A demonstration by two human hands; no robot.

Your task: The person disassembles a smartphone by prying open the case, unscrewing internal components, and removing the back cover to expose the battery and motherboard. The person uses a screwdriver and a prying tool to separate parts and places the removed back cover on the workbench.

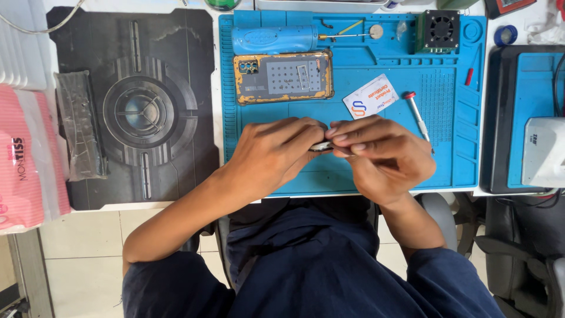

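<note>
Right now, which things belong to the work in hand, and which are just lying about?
In hand: left hand and right hand pinch a small metal part.

Lying about: opened phone, blue tool, screwdriver, white card, fan, black mat.

Blues, black and pink across the bench

The work mat [353, 118] is bright blue, as is the cylindrical tool [273, 39] at its top; the opened phone [283, 76] shows a grey inside with a worn orange-yellow rim; the card [371, 96] is white with orange and blue marks; the screwdriver [418, 115] has a red cap; the desk pad [132, 109] is black with grey concentric rings; the packet [26, 159] is pink-and-white striped
</note>
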